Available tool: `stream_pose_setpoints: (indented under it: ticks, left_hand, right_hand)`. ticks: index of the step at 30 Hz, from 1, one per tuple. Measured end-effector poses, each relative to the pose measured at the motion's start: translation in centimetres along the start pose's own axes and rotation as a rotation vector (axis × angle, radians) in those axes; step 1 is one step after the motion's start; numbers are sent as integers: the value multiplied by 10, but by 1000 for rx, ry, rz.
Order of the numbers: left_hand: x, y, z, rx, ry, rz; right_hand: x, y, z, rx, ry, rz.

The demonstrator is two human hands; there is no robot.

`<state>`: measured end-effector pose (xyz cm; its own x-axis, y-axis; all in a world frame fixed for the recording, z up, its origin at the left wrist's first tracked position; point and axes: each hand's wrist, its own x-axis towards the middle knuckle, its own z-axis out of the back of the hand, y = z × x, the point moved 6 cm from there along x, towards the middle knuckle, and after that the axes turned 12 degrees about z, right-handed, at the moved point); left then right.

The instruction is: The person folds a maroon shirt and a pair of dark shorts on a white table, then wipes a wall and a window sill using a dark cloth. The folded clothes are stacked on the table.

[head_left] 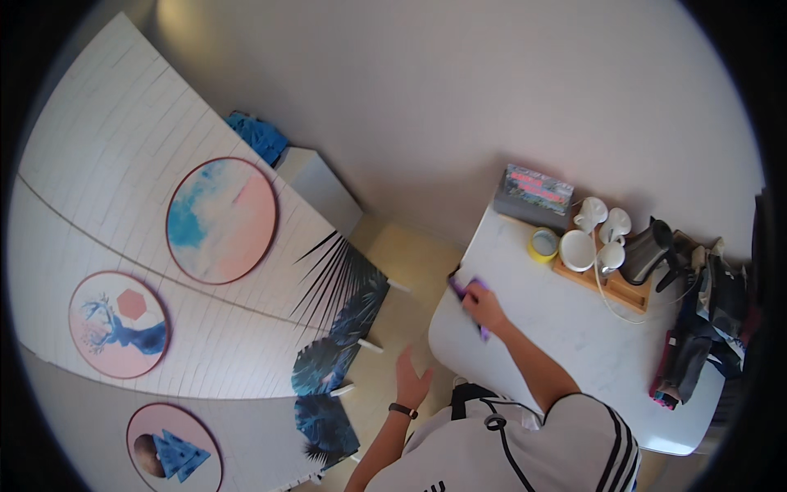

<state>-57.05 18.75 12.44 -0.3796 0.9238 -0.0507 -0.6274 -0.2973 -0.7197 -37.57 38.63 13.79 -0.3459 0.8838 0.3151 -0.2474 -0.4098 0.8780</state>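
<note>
My right hand presses on a purple cloth at the left edge of the white table. The cloth shows on both sides of my fingers, which are curled over it. Part of it reaches the rim of the tabletop. To the left of the table, my left hand hangs in the air with thumb and fingers apart and nothing in it. A dark band circles that wrist.
Along the table's back stand a tissue-like box, a yellow roll, white cups on a wooden tray, and a kettle with a pale cord. Dark bags lie right. A folding screen stands left.
</note>
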Motion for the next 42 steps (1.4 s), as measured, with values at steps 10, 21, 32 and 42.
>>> stream_pose_setpoints:
  ticks: [10,21,32,42]
  left_hand:
    - [110,-72,-63,-67,569,-56]
    - [122,-70,-175,702,326,-601]
    - [211,-110,-190,366,563,-957]
    - [242,-152,-236,439,544,-963]
  right_hand:
    - [-66,18,74,527,-227,-517]
    - [-94,-54,-24,-602,-238,-459]
    - [-57,-103,-6,-1430,36,-627]
    - [9,-126,49,-985,5,-1063]
